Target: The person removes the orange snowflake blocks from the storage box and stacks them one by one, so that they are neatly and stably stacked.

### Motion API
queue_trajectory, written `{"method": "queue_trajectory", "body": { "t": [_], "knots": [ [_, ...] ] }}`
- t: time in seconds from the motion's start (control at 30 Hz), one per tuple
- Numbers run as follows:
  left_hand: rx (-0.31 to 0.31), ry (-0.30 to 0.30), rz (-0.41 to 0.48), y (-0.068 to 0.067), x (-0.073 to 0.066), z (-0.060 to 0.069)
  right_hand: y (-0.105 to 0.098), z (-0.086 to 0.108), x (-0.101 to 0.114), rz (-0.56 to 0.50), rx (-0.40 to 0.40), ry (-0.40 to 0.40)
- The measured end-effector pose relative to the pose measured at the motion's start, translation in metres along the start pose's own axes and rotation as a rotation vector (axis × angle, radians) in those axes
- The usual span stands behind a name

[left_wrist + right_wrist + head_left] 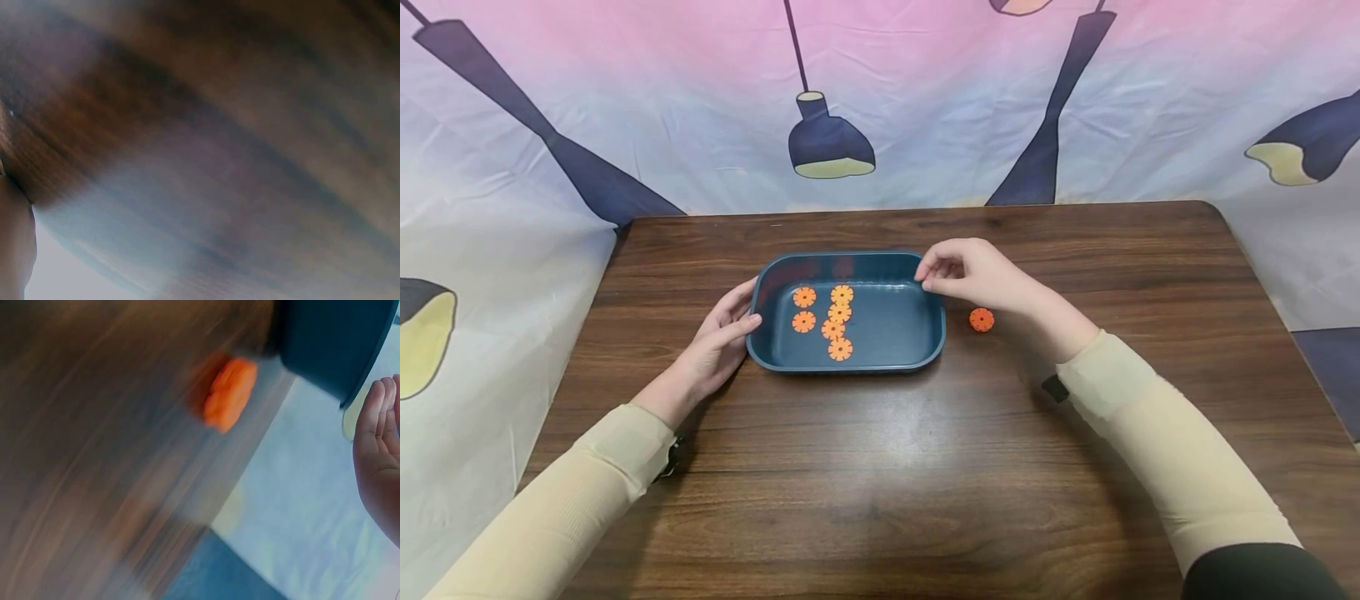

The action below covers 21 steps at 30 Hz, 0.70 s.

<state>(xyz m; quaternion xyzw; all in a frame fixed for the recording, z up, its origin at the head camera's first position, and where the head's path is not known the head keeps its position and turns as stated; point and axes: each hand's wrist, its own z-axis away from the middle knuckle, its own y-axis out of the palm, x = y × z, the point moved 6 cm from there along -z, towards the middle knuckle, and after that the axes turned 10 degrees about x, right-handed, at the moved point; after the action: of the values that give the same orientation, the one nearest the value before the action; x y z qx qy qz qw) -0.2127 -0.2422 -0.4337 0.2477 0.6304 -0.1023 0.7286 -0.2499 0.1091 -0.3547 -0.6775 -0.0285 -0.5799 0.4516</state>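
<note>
A dark blue-green rectangular tray [891, 333] with raised walls sits on the table. My left hand [715, 342] grips its left end, thumb at the rim and fingers along the outer wall. Several notched orange flower-shaped discs [840, 348] lie inside, two in a left column and the others in a touching, uneven column beside it. At the tray's back right corner is my right hand [973, 271], fingers bent and thumb close to the fingertips; whether anything is between them is hidden. A small stack of darker orange discs [981, 320] stands on the table, just right of the tray.
The brown wood-grain table [880, 467] extends around the tray. Behind it hangs a pink and blue cloth [910, 108] printed with lamps. The left wrist view shows mostly blurred table surface [206, 144].
</note>
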Motion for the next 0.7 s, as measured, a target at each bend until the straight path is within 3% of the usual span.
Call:
{"method": "queue_trajectory", "body": {
  "t": [0.4,0.7],
  "knots": [
    [0.006,0.005,-0.008,0.002,0.0,0.001,0.04,-0.033,0.022,0.002,0.111,-0.088],
    [0.002,0.005,-0.004,0.001,0.0,0.0,0.067,-0.053,0.025,0.014,0.19,-0.098]
  ]
}}
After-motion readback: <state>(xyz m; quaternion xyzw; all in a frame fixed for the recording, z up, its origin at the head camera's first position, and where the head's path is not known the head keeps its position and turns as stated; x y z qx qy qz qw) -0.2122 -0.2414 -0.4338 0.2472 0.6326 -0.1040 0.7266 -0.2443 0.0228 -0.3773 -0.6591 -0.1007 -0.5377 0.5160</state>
